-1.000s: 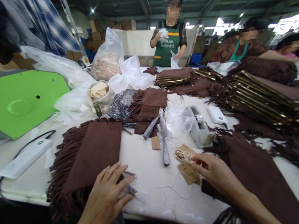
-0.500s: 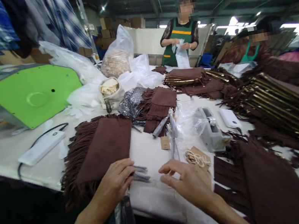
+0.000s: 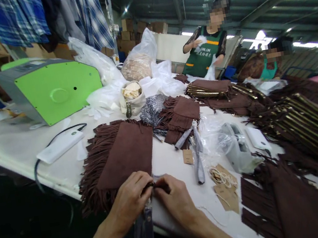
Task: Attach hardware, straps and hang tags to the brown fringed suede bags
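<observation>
L hand (image 3: 135, 193): fingers narrow, pinching upper end of wrapped strap (image 3: 142, 230), which hangs below near edge of white table (image 3: 168, 162). R hand (image 3: 176, 198): thumb + fingertips drawn in at same end; I can't tell if it grips or only touches.

Progress, my est.: handwork at strap end underway, unfinished; strap mostly in its clear film. Kraft tags (image 3: 227, 199) w/ cord lie loose on table, apart from strap. Fringed brown bag (image 3: 125, 153) flat, just beyond L hand.

Vs. 0.5 s ago: R hand was apart from L, near tags; now meets L fingertips. Co-worker (image 3: 205, 55) had hands together at white bag; now apart. My view has shifted too.
</observation>
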Demonstrator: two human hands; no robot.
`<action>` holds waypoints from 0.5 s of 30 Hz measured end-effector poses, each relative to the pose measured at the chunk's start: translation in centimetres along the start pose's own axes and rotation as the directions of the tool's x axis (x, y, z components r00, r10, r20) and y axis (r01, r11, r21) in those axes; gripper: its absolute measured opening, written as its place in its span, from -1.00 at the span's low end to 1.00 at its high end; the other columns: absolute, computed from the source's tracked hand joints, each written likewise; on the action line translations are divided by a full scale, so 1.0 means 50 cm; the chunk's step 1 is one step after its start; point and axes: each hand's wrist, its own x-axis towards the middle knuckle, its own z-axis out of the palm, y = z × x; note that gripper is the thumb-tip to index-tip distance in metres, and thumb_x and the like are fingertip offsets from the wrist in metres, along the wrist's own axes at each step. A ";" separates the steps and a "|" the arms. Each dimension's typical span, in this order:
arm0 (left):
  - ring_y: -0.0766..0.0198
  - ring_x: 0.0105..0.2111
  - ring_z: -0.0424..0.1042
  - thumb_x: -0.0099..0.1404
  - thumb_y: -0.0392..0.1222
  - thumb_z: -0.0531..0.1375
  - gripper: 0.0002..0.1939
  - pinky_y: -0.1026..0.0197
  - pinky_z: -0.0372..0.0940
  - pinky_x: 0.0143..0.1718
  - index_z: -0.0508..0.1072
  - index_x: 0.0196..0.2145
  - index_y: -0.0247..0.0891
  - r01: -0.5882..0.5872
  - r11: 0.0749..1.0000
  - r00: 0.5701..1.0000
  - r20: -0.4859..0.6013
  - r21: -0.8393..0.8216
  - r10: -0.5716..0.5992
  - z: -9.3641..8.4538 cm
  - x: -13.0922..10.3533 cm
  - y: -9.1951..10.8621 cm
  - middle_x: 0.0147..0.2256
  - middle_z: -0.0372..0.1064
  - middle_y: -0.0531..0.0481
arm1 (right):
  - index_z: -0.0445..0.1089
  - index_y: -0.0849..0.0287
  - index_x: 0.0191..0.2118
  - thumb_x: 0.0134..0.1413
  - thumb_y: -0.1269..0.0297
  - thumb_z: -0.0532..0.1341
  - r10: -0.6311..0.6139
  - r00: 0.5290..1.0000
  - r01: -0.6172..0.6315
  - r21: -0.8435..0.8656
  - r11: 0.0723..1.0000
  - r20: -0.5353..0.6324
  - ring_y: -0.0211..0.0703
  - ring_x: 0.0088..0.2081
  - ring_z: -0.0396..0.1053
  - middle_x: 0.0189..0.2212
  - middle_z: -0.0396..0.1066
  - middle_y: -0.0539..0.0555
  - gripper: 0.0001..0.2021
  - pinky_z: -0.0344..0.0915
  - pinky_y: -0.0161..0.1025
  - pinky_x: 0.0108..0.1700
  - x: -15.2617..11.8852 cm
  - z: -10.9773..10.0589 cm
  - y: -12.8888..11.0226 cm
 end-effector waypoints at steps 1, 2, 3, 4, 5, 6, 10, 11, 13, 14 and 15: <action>0.23 -0.18 0.41 0.34 -0.35 0.11 -0.85 0.21 0.30 -0.12 0.41 -0.17 -0.19 0.000 1.000 1.000 -0.003 -0.020 0.000 0.001 -0.003 -0.006 -0.22 0.42 0.00 | 0.45 0.15 -0.31 -0.01 0.54 0.27 0.021 1.000 -0.020 0.036 0.999 -0.020 -0.19 -0.30 0.41 -0.37 0.48 -0.02 -0.84 0.30 -0.30 -0.20 0.002 0.010 -0.005; 0.24 -0.18 0.42 0.35 -0.31 0.11 -0.86 0.23 0.31 -0.12 0.41 -0.17 -0.18 -0.006 1.000 1.000 -0.009 -0.027 0.005 0.002 -0.006 -0.014 -0.22 0.42 0.01 | 0.45 0.16 -0.33 -0.03 0.56 0.28 0.034 0.999 -0.032 0.058 0.998 -0.040 -0.19 -0.31 0.41 -0.39 0.47 -0.03 -0.84 0.30 -0.31 -0.21 0.004 0.019 -0.009; 0.25 -0.19 0.43 0.36 -0.28 0.11 -0.87 0.25 0.31 -0.13 0.41 -0.16 -0.17 -0.018 0.999 1.000 -0.016 -0.026 0.018 0.003 -0.007 -0.022 -0.21 0.43 0.01 | 0.45 0.16 -0.32 -0.05 0.57 0.28 0.040 0.998 -0.036 0.075 0.997 -0.055 -0.20 -0.31 0.42 -0.39 0.48 -0.03 -0.82 0.30 -0.31 -0.22 0.006 0.026 -0.014; 0.25 -0.19 0.44 0.36 -0.24 0.11 -0.87 0.26 0.32 -0.14 0.42 -0.15 -0.16 -0.036 0.999 0.999 -0.025 -0.019 0.036 0.005 -0.008 -0.031 -0.21 0.43 0.01 | 0.45 0.16 -0.29 -0.05 0.57 0.28 0.039 0.998 -0.034 0.087 0.996 -0.053 -0.21 -0.31 0.42 -0.38 0.49 -0.03 -0.80 0.31 -0.32 -0.22 0.009 0.028 -0.018; 0.25 -0.19 0.45 0.37 -0.20 0.12 -0.86 0.27 0.32 -0.14 0.43 -0.15 -0.15 -0.057 0.998 0.998 -0.039 -0.008 0.057 0.007 -0.008 -0.039 -0.21 0.44 0.01 | 0.46 0.15 -0.26 -0.06 0.55 0.29 0.031 0.999 -0.027 0.091 0.995 -0.035 -0.20 -0.30 0.43 -0.36 0.50 -0.03 -0.78 0.32 -0.32 -0.22 0.013 0.023 -0.021; 0.24 -0.19 0.46 0.37 -0.15 0.12 -0.85 0.27 0.33 -0.14 0.44 -0.14 -0.14 -0.082 0.997 0.995 -0.054 0.003 0.082 0.010 -0.008 -0.045 -0.21 0.45 0.01 | 0.47 0.13 -0.23 -0.06 0.53 0.30 0.008 1.000 -0.008 0.087 0.996 -0.007 -0.20 -0.28 0.44 -0.33 0.51 -0.02 -0.76 0.32 -0.31 -0.21 0.016 0.010 -0.023; 0.17 -0.11 0.46 0.34 0.05 0.14 -0.70 0.21 0.32 -0.03 0.44 -0.07 -0.12 -0.111 0.992 0.983 -0.138 0.062 0.119 0.011 -0.013 -0.044 -0.11 0.45 -0.02 | 0.51 0.12 -0.20 -0.02 0.40 0.34 -0.081 0.994 0.079 -0.034 0.996 -0.076 -0.16 -0.17 0.44 -0.21 0.53 0.02 -0.80 0.30 -0.27 -0.08 0.013 -0.134 -0.021; 0.15 -0.09 0.45 0.34 0.08 0.14 -0.67 0.18 0.30 0.01 0.44 -0.05 -0.12 -0.109 0.991 0.980 -0.160 0.075 0.119 0.010 -0.015 -0.035 -0.08 0.44 -0.04 | 0.52 0.13 -0.26 0.03 0.40 0.30 -0.049 0.991 0.038 -0.089 0.995 -0.121 -0.17 -0.20 0.44 -0.25 0.54 0.02 -0.88 0.29 -0.27 -0.09 0.006 -0.184 -0.015; 0.14 -0.06 0.43 0.35 0.07 0.13 -0.68 0.15 0.27 0.05 0.43 -0.04 -0.11 -0.115 0.990 0.974 -0.189 0.081 0.128 0.009 -0.016 -0.009 -0.05 0.42 -0.04 | 0.54 0.14 -0.35 0.09 0.41 0.23 0.060 0.993 -0.081 -0.222 0.972 -0.104 -0.19 -0.30 0.44 -0.37 0.53 0.00 -0.88 0.28 -0.30 -0.20 -0.013 -0.278 0.001; 0.15 -0.07 0.42 0.36 0.03 0.13 -0.71 0.15 0.27 0.04 0.43 -0.04 -0.11 -0.133 0.988 0.971 -0.188 0.074 0.145 0.011 -0.014 0.008 -0.07 0.43 -0.04 | 0.54 0.14 -0.38 0.10 0.42 0.22 0.095 0.993 -0.111 -0.296 0.949 -0.069 -0.20 -0.33 0.43 -0.40 0.52 -0.01 -0.86 0.27 -0.31 -0.24 -0.025 -0.315 0.011; 0.17 -0.08 0.42 0.37 -0.01 0.13 -0.74 0.17 0.27 0.03 0.44 -0.06 -0.12 -0.158 0.985 0.970 -0.175 0.064 0.167 0.014 -0.010 0.026 -0.09 0.44 -0.03 | 0.54 0.14 -0.39 0.10 0.44 0.21 0.118 0.993 -0.116 -0.371 0.921 -0.016 -0.21 -0.35 0.43 -0.42 0.52 -0.02 -0.84 0.25 -0.32 -0.27 -0.038 -0.343 0.021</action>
